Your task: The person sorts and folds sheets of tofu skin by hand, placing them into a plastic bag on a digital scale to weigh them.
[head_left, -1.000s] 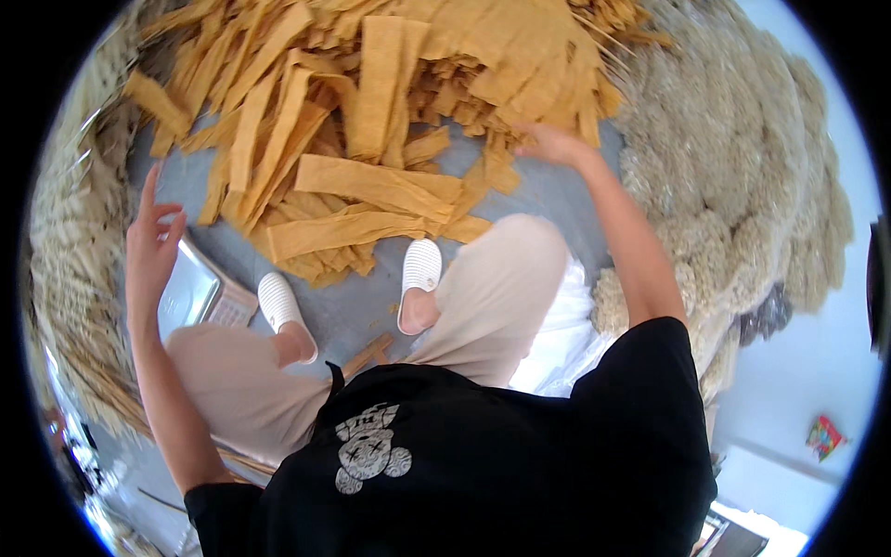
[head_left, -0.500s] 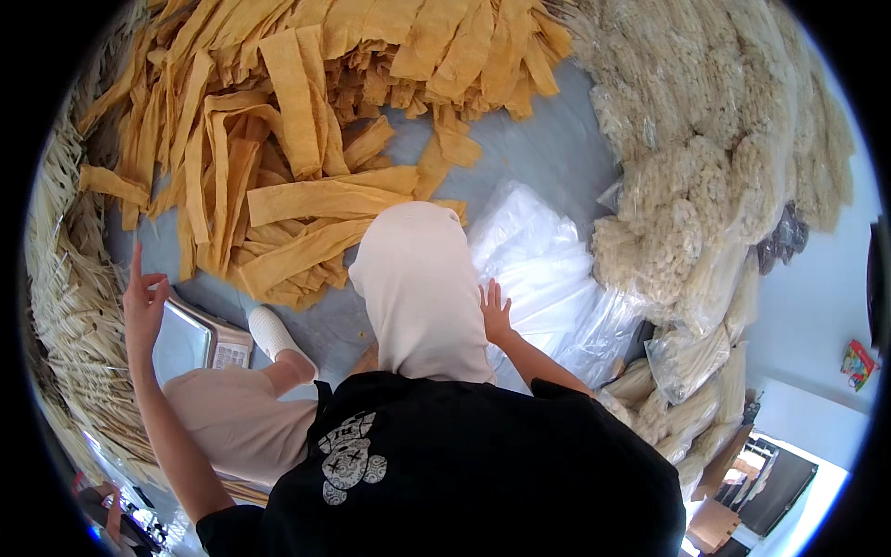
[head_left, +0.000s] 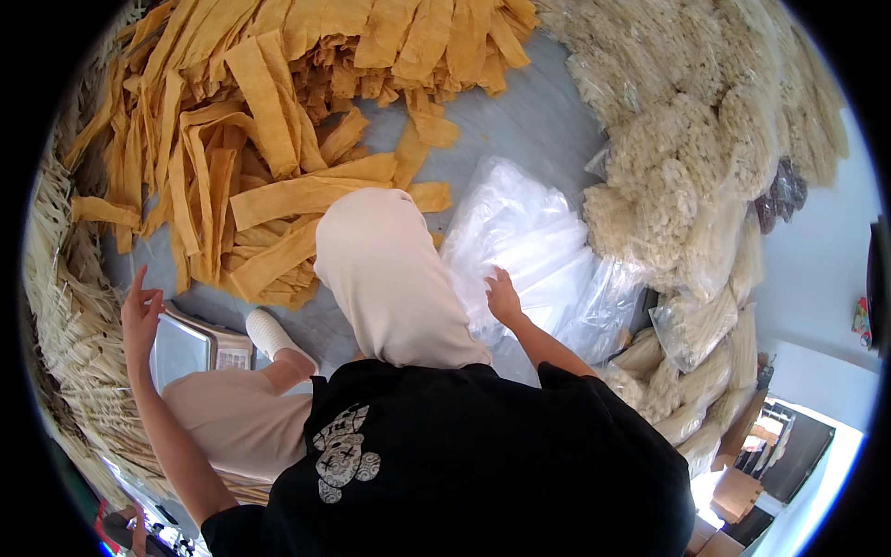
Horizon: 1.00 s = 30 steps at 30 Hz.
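My left hand (head_left: 142, 311) is raised near the left edge of a weighing scale (head_left: 186, 348), beside a wall of pale dried strips (head_left: 70, 306). Its index finger points up, the other fingers are loosely bent, and nothing is in it. Over a heap of clear plastic bags (head_left: 529, 232), to the right of my bent knee, hangs my right hand (head_left: 503, 299). Its fingers are slightly bent and apart from the thumb. Whether the fingertips touch the plastic cannot be made out.
Yellow-brown flat strips (head_left: 316, 190) lie in a large pile ahead and left on the grey floor sheet (head_left: 520, 121). Bagged pale curly bundles (head_left: 682, 186) are stacked high on the right. A white shoe (head_left: 271, 332) is on my foot by the scale.
My right hand has gone from spread fingers beside my knee to bent fingers over the plastic bags. My knee has tilted left. My left hand has barely moved.
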Each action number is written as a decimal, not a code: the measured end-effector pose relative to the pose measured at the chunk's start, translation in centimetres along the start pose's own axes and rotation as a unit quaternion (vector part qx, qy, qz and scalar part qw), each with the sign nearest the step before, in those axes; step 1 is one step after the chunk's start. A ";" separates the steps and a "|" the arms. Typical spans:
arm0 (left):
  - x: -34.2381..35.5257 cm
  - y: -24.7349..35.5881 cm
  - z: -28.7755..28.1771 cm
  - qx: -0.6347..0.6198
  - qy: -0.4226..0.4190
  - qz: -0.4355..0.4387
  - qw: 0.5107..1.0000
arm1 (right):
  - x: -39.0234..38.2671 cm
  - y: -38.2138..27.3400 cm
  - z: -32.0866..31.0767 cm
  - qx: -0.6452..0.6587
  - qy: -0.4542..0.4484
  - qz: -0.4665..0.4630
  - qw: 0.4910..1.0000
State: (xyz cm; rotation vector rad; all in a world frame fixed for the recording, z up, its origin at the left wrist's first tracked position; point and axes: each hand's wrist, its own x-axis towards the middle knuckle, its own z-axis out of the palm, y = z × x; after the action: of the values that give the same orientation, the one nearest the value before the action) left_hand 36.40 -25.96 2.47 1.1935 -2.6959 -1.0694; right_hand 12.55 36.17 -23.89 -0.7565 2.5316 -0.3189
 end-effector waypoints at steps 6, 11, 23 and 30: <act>-0.1 0.1 0.1 0.014 -0.012 -0.010 1.000 | -4.1 -6.2 -2.5 -0.007 -0.007 0.068 0.998; 0.7 -0.5 0.2 0.010 -0.027 -0.008 1.000 | -6.8 -5.5 1.0 0.073 0.004 0.481 0.874; 2.9 -2.4 0.5 0.026 -0.075 -0.031 0.996 | -0.6 -3.1 -0.4 0.502 0.232 0.284 0.783; 4.4 -3.1 0.7 0.058 -0.096 -0.023 0.993 | 4.8 -5.4 -4.4 0.436 0.183 0.152 0.868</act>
State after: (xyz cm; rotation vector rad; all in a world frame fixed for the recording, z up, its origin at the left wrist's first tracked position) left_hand 35.11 -29.94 -1.08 1.2363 -2.9265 -1.1009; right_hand 9.28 29.37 -20.07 0.0732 2.3691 -1.4683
